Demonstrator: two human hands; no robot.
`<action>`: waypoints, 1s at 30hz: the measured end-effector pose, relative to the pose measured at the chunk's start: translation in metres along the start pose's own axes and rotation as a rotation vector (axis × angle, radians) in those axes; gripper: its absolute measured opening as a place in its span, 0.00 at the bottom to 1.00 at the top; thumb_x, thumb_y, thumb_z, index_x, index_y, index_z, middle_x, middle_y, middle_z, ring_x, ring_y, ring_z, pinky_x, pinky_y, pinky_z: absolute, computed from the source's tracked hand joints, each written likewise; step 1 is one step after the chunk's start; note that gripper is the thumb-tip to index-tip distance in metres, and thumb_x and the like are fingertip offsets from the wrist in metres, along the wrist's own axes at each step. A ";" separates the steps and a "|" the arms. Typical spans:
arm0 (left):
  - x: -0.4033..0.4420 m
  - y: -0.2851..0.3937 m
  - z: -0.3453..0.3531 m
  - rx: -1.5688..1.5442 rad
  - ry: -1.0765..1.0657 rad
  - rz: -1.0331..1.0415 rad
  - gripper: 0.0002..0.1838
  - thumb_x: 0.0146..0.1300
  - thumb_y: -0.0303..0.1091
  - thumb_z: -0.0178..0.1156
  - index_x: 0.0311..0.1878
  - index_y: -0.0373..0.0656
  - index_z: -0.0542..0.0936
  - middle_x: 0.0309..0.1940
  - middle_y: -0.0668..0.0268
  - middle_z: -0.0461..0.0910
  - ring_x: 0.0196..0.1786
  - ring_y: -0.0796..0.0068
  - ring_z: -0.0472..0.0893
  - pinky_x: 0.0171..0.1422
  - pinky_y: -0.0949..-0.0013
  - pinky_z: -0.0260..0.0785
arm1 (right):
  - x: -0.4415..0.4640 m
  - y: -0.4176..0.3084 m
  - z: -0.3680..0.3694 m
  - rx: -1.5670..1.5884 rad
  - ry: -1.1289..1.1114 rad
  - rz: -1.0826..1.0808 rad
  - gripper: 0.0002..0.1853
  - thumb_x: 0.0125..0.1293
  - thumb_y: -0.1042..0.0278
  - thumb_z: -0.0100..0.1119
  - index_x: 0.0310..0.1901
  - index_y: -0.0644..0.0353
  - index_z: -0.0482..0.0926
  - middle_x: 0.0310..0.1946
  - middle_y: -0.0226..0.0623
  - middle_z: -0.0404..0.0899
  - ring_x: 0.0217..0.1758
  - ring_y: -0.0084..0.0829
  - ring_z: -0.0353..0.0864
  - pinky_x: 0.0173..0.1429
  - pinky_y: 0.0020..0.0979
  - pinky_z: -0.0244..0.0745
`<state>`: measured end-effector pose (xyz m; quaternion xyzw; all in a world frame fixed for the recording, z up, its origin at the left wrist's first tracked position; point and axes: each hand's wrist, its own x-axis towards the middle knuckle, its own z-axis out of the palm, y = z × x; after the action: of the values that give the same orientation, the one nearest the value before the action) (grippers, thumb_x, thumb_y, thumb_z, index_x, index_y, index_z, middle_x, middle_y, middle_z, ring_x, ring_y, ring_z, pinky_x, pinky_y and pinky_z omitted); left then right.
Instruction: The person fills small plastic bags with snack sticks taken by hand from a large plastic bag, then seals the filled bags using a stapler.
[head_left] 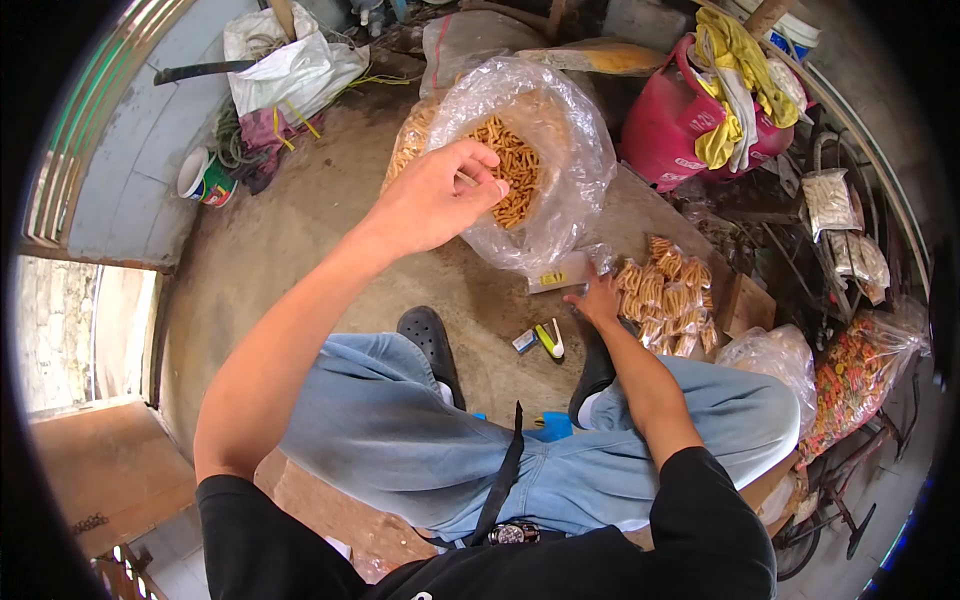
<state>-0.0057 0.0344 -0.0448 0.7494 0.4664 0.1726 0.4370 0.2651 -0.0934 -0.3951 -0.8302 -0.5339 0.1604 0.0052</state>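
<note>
A large clear plastic bag (pixel 575 150), its mouth open, holds many brown stick-shaped snacks (pixel 515 165). Over the left side of its opening is my left hand (pixel 440 195), fingers curled with thumb and fingertips near each other; whether anything is between them is too small to tell. My right hand (pixel 600 298) reaches down beside a stack of clear plastic packaging (pixel 562 273) with a yellow label, fingers spread at its right edge. Small filled snack packets (pixel 670 300) are piled just right of that hand. A green and white stapler (pixel 550 340) and a small blue box (pixel 525 341) lie on the floor.
A pink tub (pixel 665 120) with yellow cloths stands at the upper right. A white bucket (pixel 205 178) and a white sack (pixel 290 65) are at the upper left. Bags of colourful snacks (pixel 865 370) lie at the right, near a bicycle. My feet flank the stapler.
</note>
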 end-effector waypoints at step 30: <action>-0.019 0.002 -0.014 0.072 0.032 0.072 0.21 0.61 0.43 0.62 0.53 0.41 0.75 0.42 0.66 0.78 0.39 0.77 0.77 0.43 0.71 0.70 | 0.024 -0.004 -0.010 0.072 0.034 -0.084 0.27 0.55 0.47 0.63 0.51 0.58 0.76 0.43 0.51 0.80 0.50 0.49 0.79 0.53 0.45 0.73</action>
<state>-0.0237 0.0251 -0.0325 0.7781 0.4521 0.1832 0.3956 0.2734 -0.0687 -0.3911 -0.8089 -0.5620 0.1651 0.0508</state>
